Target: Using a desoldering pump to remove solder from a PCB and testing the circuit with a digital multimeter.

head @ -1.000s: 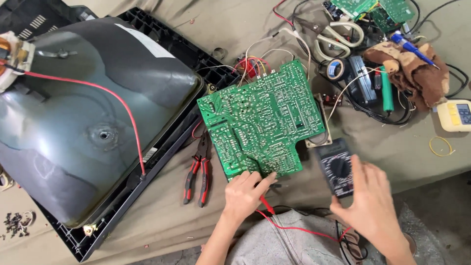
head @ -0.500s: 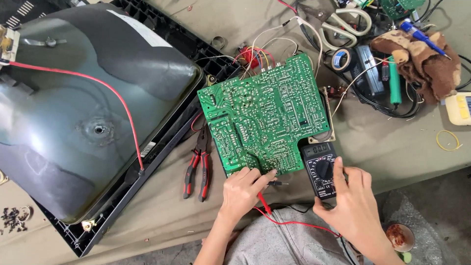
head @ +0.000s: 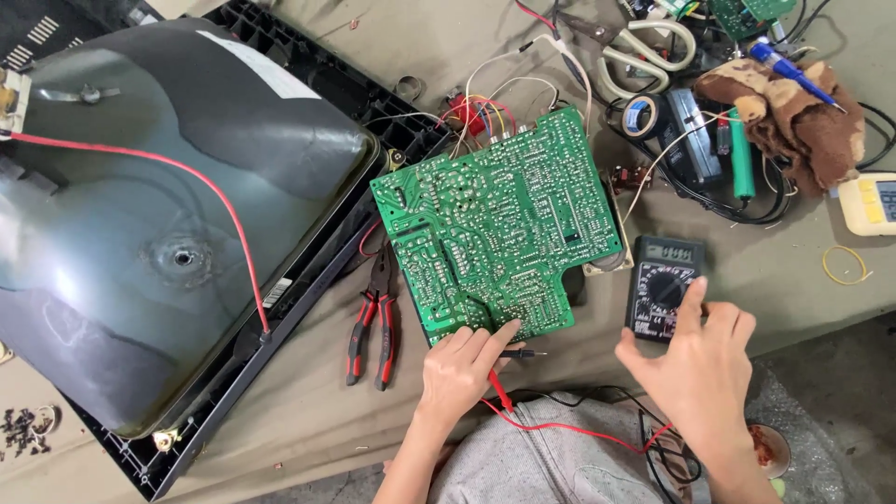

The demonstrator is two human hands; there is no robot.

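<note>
Compared with a second ago, the right hand has slid up off the bench edge so its fingers now lie spread over the lower part of the black multimeter, index finger resting near the dial. The view has shifted a bit too. The left hand hasn't really budged: fingertips pressed together on the bottom edge of the green circuit board, and it looks like a red probe is tucked under them, though I can't tell how tightly it's gripped.

The board sits dead centre of the bench, solder side up, with the meter just beside it at 3 o'clock. The big grey picture tube in its black frame fills everything from 8 to 11 o'clock. Red-handled pliers lie at 7 o'clock of the board.

What I'd worry about: the red probe lead loops across the lap between both hands, so reaching for the dial could tug the tip off its solder point or bridge two pads. The board also overhangs whatever is under it and could rock if leaned on.

Labels: a pale rectangular strip on the tube at 11 o'clock, a small white sticker on the frame edge near the red wire, and a yellowish device at 3 o'clock.
</note>
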